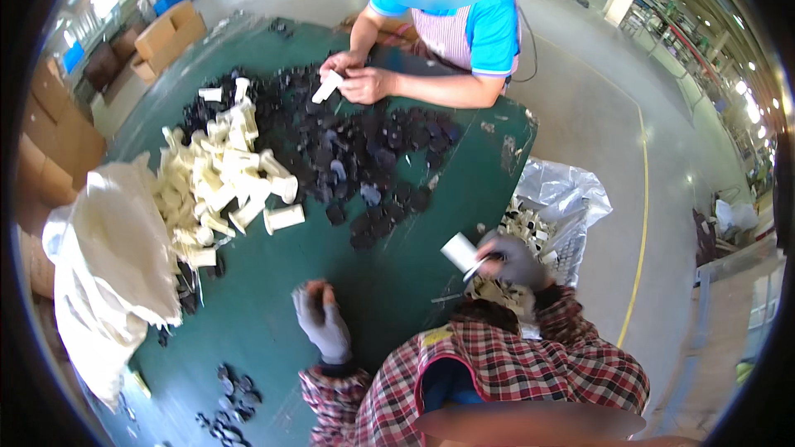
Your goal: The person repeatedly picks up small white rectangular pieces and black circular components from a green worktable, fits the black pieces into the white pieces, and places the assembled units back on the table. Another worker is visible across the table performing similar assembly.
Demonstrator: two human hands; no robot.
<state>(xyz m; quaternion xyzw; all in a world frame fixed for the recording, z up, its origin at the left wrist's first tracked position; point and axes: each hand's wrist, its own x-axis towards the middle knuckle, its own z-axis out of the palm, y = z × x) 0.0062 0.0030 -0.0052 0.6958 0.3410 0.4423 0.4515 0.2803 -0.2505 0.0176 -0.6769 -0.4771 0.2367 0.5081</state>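
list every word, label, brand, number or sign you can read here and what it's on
None can be read.
White sack: no legible print.
Cardboard box: any print too small or blurred.
Pale part in the right hand: no readable marking.

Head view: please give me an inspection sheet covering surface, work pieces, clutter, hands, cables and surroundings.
Surface: green table, scuffed in places.
Work pieces: piled cream pieces; heaped small black pieces.
Clutter: white sack at left; lined container of parts at right.
Left hand: grey-gloved; blurred, contents unclear.
Right hand: grey-gloved, holding a white piece.
Cables: thin dark cord-like line beside the co-worker; nature unclear.
Surroundings: cardboard boxes, yellow floor line.
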